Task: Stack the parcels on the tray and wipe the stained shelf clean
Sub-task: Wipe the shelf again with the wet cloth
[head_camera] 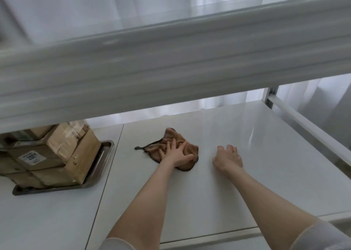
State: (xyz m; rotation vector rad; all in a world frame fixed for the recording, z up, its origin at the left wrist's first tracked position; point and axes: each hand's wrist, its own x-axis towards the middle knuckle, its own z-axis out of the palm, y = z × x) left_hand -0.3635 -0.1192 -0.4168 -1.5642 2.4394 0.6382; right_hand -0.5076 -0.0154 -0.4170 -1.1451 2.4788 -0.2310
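Observation:
A crumpled brown cloth (187, 147) lies on the white shelf (256, 135), near its middle. My left hand (175, 154) presses flat on the cloth with fingers spread. To its right my right hand (228, 158) rests on the bare shelf, fingers loosely bent, holding nothing. At the left, brown cardboard parcels (57, 154) stand stacked on a metal tray (103, 162); the upper shelf hides the top of the stack. No stain shows on the shelf surface.
The front edge of the upper shelf (171, 63) crosses the whole view just above the hands. A white upright post (271, 95) and side rail bound the shelf at the right. A seam (114, 160) splits the shelf boards beside the tray.

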